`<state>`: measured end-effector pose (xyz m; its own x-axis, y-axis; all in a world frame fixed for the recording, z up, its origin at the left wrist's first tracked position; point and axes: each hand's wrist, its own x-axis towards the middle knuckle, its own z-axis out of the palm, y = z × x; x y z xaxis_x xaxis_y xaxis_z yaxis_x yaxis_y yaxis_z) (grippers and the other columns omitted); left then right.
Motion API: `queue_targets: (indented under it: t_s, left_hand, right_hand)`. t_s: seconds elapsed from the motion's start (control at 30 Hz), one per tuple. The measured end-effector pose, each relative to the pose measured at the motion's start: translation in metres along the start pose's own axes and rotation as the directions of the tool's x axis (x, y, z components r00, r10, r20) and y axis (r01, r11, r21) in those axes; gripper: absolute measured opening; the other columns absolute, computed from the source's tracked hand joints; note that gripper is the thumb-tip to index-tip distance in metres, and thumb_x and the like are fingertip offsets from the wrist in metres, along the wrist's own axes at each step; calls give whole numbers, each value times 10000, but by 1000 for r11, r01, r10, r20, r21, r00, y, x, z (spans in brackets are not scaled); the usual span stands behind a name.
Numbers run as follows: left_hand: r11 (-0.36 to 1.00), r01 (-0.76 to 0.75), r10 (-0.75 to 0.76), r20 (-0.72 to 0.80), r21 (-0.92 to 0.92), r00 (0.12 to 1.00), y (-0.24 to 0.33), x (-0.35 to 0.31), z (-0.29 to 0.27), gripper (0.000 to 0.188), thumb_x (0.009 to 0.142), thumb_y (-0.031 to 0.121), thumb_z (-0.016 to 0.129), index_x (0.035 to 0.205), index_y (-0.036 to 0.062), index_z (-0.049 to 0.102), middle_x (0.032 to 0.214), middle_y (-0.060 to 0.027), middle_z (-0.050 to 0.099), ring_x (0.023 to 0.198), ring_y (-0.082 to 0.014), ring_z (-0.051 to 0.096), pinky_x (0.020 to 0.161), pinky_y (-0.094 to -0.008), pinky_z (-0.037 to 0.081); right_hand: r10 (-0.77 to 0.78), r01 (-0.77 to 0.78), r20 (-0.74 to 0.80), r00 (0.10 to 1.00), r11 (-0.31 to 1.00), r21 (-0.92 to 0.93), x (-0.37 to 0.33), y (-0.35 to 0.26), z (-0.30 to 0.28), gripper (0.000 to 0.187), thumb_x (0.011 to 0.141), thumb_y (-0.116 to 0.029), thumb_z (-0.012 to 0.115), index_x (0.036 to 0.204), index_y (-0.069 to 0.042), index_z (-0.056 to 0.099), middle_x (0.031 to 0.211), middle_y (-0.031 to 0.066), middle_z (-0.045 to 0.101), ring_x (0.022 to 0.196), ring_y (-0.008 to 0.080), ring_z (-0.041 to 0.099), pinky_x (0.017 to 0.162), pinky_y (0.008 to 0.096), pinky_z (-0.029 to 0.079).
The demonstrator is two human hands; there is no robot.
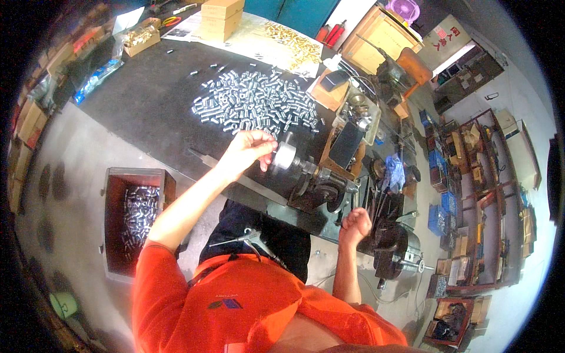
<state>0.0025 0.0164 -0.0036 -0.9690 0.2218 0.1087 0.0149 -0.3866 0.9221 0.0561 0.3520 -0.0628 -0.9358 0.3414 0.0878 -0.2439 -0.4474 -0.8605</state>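
My left hand point(250, 152) has its fingers pinched together at the face of a round metal chuck point(286, 156) on a small bench machine point(321, 187). What the fingertips hold, if anything, is too small to make out. Lower and to the right, my right hand point(356, 226) is curled closed beside the machine's levers; whatever lies inside its fingers is hidden. Just beyond the chuck, a heap of small silvery metal sleeves point(253, 101) covers part of the dark bench top point(138, 94). An air blow gun point(252, 237) shows in front of my lap.
A reddish bin point(113, 235) of metal pieces stands left of my legs. Brass-coloured parts point(297, 46) lie on paper near cardboard boxes point(222, 17). A tray and a blue cloth point(393, 172) sit right of the machine. Shelving point(482, 200) lines the right wall.
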Motion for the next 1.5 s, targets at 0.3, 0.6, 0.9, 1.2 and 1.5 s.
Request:
queue_targets:
  t_s: [0.3, 0.6, 0.9, 1.2, 1.5]
  left_hand:
    - [964, 73, -31, -166, 257, 986, 18, -47, -32, 132, 804, 108, 567, 831, -22, 565, 587, -37, 544, 469, -92, 509, 445, -210, 418]
    - [367, 596, -21, -634, 714, 773, -1, -233, -153, 159, 696, 94, 594, 807, -18, 606, 630, -147, 592, 536, -204, 583, 506, -305, 449]
    - [107, 216, 266, -238, 970, 934, 14, -74, -103, 163, 701, 153, 567, 807, 34, 600, 734, -182, 588, 743, -323, 583, 659, -393, 458]
    - [-71, 356, 110, -348, 932, 931, -41, 26, -115, 243, 740, 229, 571, 933, 84, 542, 836, -162, 603, 812, -308, 588, 703, -405, 462]
    - [-232, 226, 23, -227, 946, 974, -18, 10, -99, 167, 680, 236, 612, 760, 90, 616, 763, -131, 612, 757, -291, 600, 659, -401, 475]
  right_hand:
    - [-203, 208, 54, 978, 971, -118, 111, 7, 33, 178, 801, -159, 473, 763, 2, 540, 558, -5, 444, 456, 70, 381, 401, 204, 283]
    - [-187, 189, 140, 972, 982, 1, 1, -40, 32, 243, 766, -282, 531, 723, -48, 480, 544, -30, 347, 421, 40, 273, 353, 185, 183]
    - [77, -147, -270, 960, 957, -250, 42, 28, 11, 138, 808, -127, 430, 736, -74, 535, 626, -16, 462, 474, 66, 378, 406, 210, 278]
    - [159, -174, -149, 976, 980, -92, 37, 34, -4, 89, 757, -121, 474, 732, -60, 534, 588, -26, 435, 438, 58, 343, 371, 186, 234]
    - [190, -200, -128, 973, 977, -69, 22, 22, 1, 93, 764, -117, 465, 755, -45, 523, 519, -42, 338, 414, 49, 275, 375, 193, 202]
